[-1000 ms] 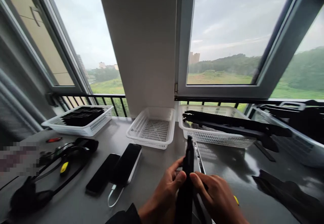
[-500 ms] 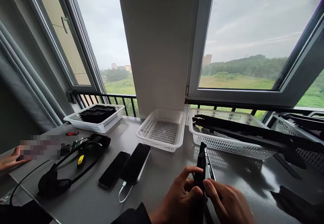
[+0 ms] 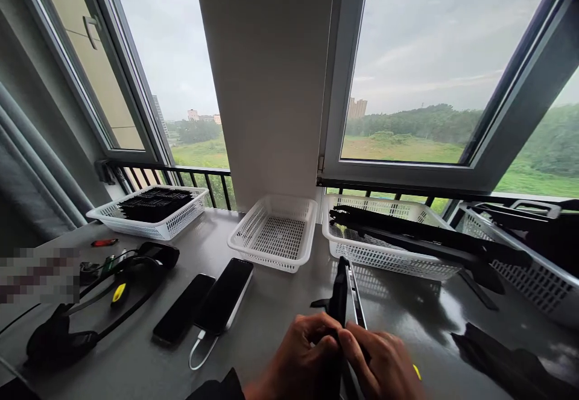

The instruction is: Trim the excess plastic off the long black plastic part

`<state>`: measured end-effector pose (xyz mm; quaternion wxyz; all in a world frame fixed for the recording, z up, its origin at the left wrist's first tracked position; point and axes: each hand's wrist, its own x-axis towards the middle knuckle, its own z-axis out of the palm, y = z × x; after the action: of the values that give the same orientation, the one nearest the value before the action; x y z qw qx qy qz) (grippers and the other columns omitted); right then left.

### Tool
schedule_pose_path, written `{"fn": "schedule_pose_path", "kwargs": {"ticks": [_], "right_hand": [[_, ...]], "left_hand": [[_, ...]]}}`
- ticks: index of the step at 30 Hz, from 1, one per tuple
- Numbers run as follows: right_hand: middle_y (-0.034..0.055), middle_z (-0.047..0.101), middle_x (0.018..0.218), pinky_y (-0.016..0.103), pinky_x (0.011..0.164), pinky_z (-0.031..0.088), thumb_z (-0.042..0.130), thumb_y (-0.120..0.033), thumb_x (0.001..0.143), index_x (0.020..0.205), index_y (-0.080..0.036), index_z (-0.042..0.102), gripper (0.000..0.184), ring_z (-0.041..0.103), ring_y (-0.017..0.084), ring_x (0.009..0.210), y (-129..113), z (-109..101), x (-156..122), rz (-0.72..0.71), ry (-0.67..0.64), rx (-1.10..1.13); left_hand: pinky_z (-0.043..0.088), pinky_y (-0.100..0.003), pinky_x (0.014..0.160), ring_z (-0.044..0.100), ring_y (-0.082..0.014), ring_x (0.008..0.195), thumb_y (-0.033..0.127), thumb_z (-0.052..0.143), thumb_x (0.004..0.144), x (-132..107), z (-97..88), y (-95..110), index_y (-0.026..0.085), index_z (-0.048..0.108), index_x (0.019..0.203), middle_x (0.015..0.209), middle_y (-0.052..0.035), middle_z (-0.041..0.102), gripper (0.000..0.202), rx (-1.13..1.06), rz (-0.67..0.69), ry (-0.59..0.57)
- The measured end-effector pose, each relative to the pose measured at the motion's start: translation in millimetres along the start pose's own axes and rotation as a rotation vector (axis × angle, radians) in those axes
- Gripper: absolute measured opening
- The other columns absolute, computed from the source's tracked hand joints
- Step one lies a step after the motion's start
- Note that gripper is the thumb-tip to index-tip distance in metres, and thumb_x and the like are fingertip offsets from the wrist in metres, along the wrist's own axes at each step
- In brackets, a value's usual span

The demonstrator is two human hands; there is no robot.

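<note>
Both my hands meet at the bottom middle of the head view, over the grey table (image 3: 280,309). My left hand (image 3: 301,358) and my right hand (image 3: 380,367) are closed, thumbs and fingers pinching a long narrow black part (image 3: 340,294) with a silver edge that points away from me. A small black tab sticks out from the part's left side. Something yellow (image 3: 415,372) peeks out beside my right hand.
An empty white basket (image 3: 273,233) stands ahead. To its right, a white basket (image 3: 384,237) holds long black bars; a left one (image 3: 149,210) holds black pieces. Two phones (image 3: 205,303), a black headset (image 3: 90,303) and small tools lie at the left. Windows run behind.
My hands have shifted on the black part: the left fingers, stretched a second ago, are now curled tight against the right thumb. The camera view has swung a little.
</note>
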<state>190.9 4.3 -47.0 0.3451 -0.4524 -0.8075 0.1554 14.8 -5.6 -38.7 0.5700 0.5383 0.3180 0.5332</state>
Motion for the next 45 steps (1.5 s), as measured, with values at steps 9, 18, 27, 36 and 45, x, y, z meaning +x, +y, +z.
{"fn": "schedule_pose_path", "kwargs": {"ticks": [9,18,27,36,45], "right_hand": [[-0.0045,0.06,0.055,0.03,0.056,0.028,0.034,-0.064,0.115,0.07,-0.024,0.057,0.064,0.055,0.012,0.046,0.7,0.9,0.0,-0.022,-0.03,0.047],[-0.0017,0.063,0.052,0.03,0.055,0.028,0.028,-0.062,0.116,0.066,-0.025,0.058,0.07,0.062,0.014,0.045,10.2,6.1,2.1,-0.073,0.018,-0.05],[-0.0004,0.066,0.055,0.029,0.056,0.03,0.026,-0.064,0.116,0.067,-0.025,0.067,0.075,0.064,0.014,0.048,9.7,3.6,6.8,-0.02,0.022,-0.043],[0.001,0.068,0.054,0.032,0.057,0.025,0.024,-0.063,0.117,0.07,-0.023,0.073,0.078,0.064,0.014,0.046,5.7,-2.2,13.3,-0.011,0.051,-0.089],[-0.0001,0.063,0.05,0.032,0.057,0.022,0.019,-0.062,0.118,0.063,-0.023,0.066,0.082,0.057,0.012,0.044,12.3,3.2,12.9,-0.031,0.055,-0.175]], "left_hand": [[0.045,-0.024,0.068,0.052,-0.0127,0.066,0.077,0.074,0.087,-0.6,-0.9,0.1,0.015,0.078,0.089,0.072,0.001,0.059,0.062,0.012,0.035,-0.009],[0.038,-0.022,0.061,0.042,-0.0098,0.058,0.069,0.072,0.093,-0.7,-0.4,-3.2,0.014,0.077,0.088,0.062,0.005,0.05,0.055,0.089,0.054,-0.016],[0.048,-0.026,0.073,0.064,-0.0173,0.075,0.068,0.071,0.095,-3.0,-4.3,-5.7,0.015,0.075,0.104,0.081,-0.0034,0.07,0.053,0.155,0.05,0.001],[0.057,-0.031,0.089,0.077,-0.0268,0.101,0.063,0.068,0.1,-3.4,-2.8,6.1,0.024,0.079,0.125,0.111,-0.0082,0.084,0.048,0.189,0.053,0.008],[0.053,-0.029,0.084,0.074,-0.0241,0.093,0.069,0.062,0.1,-2.1,-4.3,6.3,0.022,0.079,0.121,0.102,-0.0068,0.08,0.054,0.218,0.057,-0.05]]}}
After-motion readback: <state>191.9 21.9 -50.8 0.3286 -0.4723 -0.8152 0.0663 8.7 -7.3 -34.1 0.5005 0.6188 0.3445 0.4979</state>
